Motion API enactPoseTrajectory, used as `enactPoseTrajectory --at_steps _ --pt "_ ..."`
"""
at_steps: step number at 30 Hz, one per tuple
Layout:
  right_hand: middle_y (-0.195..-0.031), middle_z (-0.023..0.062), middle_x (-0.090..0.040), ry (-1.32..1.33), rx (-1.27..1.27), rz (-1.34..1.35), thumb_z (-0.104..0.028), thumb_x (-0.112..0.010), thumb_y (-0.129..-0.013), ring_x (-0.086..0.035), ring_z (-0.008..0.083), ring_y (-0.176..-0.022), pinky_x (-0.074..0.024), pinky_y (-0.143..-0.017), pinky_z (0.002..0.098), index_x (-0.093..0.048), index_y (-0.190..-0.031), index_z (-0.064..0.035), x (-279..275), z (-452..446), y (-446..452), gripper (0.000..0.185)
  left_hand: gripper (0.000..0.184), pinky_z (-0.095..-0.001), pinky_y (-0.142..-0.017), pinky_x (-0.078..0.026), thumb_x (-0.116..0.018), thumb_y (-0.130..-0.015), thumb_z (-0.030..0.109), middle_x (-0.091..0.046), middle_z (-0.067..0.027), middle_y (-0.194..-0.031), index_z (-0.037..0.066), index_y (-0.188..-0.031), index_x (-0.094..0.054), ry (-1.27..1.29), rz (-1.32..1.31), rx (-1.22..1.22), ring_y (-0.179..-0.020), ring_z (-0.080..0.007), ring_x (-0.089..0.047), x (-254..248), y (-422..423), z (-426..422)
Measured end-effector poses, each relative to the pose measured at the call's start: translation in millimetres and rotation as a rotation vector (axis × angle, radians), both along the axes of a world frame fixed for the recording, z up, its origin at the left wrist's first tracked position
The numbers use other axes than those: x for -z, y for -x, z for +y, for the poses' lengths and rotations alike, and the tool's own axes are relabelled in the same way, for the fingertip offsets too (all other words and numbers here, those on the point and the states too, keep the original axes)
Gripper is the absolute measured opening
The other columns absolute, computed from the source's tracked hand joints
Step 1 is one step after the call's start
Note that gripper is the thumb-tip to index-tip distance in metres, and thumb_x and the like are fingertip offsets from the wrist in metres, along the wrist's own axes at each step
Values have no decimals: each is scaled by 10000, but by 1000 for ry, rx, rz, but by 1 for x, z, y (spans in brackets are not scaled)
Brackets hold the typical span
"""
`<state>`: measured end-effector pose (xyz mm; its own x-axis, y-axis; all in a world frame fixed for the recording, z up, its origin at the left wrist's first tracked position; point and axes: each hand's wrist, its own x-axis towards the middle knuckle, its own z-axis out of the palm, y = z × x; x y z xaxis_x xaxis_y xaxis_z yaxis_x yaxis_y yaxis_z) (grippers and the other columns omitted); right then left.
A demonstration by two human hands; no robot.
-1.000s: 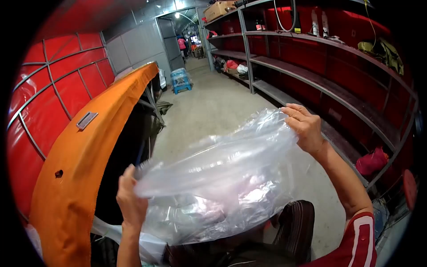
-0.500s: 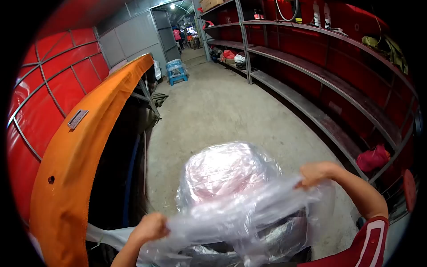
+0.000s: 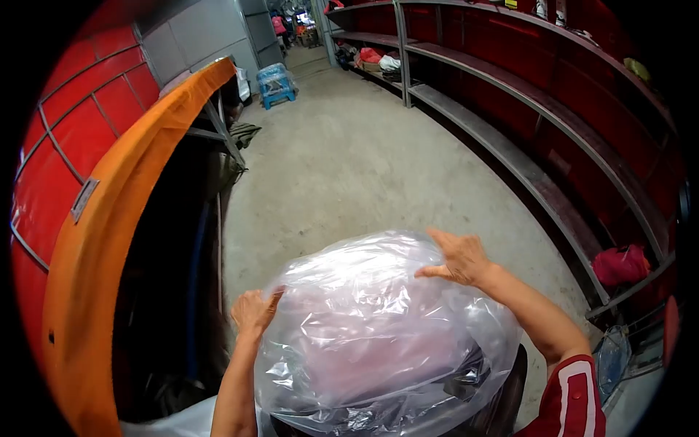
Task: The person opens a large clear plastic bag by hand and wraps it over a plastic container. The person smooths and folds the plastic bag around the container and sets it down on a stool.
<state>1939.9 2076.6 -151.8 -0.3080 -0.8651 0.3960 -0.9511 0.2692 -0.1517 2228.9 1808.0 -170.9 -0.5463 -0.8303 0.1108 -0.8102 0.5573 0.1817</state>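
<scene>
A clear plastic bag (image 3: 378, 306) covers a bulky, pinkish bundle in front of me, with a dark, shiny surface showing near its bottom. My left hand (image 3: 253, 312) is at the bundle's far left corner, fingers curled and thumb pressed against the plastic. At the far right corner, my right hand (image 3: 464, 258) has its thumb and fingers spread apart, touching the plastic edge. The film hangs loosely over the near side and right side. What lies inside is blurred by the creased, reflective plastic.
Metal shelving (image 3: 502, 146) runs along the right wall, with a dark pink cloth bundle (image 3: 620, 264) low on it. An orange-covered table (image 3: 84, 291) stands at left. Blue plastic stools (image 3: 275, 84) are on the concrete floor (image 3: 320, 156) ahead, near a doorway.
Both hands have moved forward and pulled the plastic over the top of the bundle. My right hand's fingers have spread from a closed grip. The view has tilted downward.
</scene>
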Motion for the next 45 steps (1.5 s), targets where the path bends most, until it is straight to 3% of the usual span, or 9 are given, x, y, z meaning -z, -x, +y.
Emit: enactPoseTrajectory --at_steps 12,18,20,23,26,29,31,43,45 --pt "-630 111 -567 -252 327 -1108 -440 -494 -808 -553 180 -596 -423 -536 306 -556 -675 -21 139 -100 75 444 458 -440 -645 -417 -436 -830 410 -584 -220 -717 6 -993 -579 -434 510 239 -592 -355 -538 180 -2 -96" --pt "-649 96 -569 -142 257 -1475 -405 -533 -791 -550 167 -620 -429 -580 290 -568 -688 -20 224 -51 79 401 426 -352 -716 -422 -482 -803 209 -597 -140 -886 34 -1190 -443 -439 621 -62 -701 -243 -553 126 19 -37" --pt "-656 91 -570 59 314 -1392 -394 -545 -786 -549 162 -628 -432 -595 285 -572 -693 -19 198 -29 107 387 533 -296 -823 -392 -544 -754 169 -522 -86 -1086 25 -1241 -383 -894 1336 95 -912 -177 -512 82 26 -20" --pt "-789 110 -589 420 419 -1069 -363 -597 -750 -553 182 -739 -435 -694 279 -575 -878 -8 80 -17 138 378 640 -293 -891 -353 -620 -715 224 -443 -99 -1194 21 -1260 -355 -1147 961 328 -1056 -184 -439 64 27 -9" --pt "-1160 170 -448 6 24 -628 -450 -658 -660 -443 245 -1068 -364 -885 305 -340 -1216 -10 -2 -17 65 777 765 -298 -913 -334 -689 -662 313 -422 -104 -1218 27 -1275 -332 -1100 862 401 -1080 -198 -427 57 32 -6" --pt "-1371 189 -183 -600 -79 -493 -560 -703 -536 -226 305 -1260 -219 -1011 375 -36 -1348 -43 39 26 9 1171 821 -298 -911 -335 -703 -645 377 -426 -101 -1202 43 -1287 -314 -1046 774 434 -1066 -196 -427 63 30 -13" --pt "-1385 187 -129 -378 -179 -1154 -599 -702 -503 -180 319 -1272 -162 -1020 435 32 -1345 -46 80 78 -11 1246 828 -294 -888 -352 -700 -648 400 -440 -103 -1178 51 -1289 -308 -1048 789 445 -1037 -198 -445 75 29 -21" --pt "-1297 209 -328 -261 128 -292 -579 -728 -461 -262 339 -1235 -199 -1008 406 -226 -1297 34 72 147 -87 1152 576 -325 -783 -428 -649 -714 426 -577 -101 -1009 27 -1107 -513 -586 556 212 -918 -225 -548 71 -5 -7" --pt "-1303 227 -305 -186 167 -653 -565 -739 -452 -269 350 -1228 -216 -1006 388 -204 -1294 57 55 145 -97 1175 795 -352 -883 -382 -732 -597 437 -504 -187 -1134 -10 -1181 -430 -667 387 124 -1054 -289 -485 54 -16 5"
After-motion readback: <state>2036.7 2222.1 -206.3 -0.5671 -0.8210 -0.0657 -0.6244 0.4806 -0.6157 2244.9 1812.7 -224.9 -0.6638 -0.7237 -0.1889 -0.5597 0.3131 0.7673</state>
